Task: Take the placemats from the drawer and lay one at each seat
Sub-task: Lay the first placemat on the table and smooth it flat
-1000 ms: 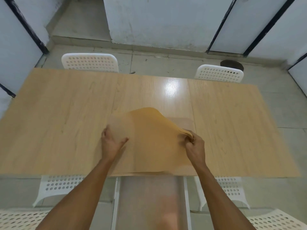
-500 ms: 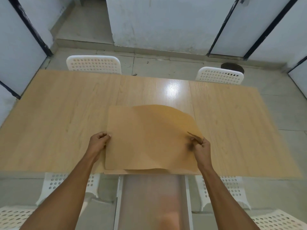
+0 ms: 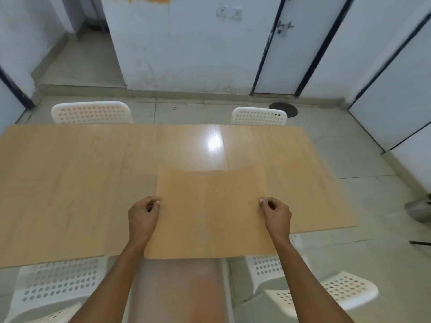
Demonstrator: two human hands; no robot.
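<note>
Sagging at its far edge mid-frame, the placemat looks thin, light and floppy, best pinched at its side edges, as left hand and right hand do.

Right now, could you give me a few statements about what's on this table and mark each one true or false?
1. Both hands grip one tan placemat, the left hand at its left edge and the right hand at its right edge. True.
2. Placemats already lie before the two far chairs. False: the wooden table there shows none.
3. The far chairs are white and perforated. True.
4. The placemat is rolled into a tube. False: it is spread open, its far edge slightly curved.
</note>
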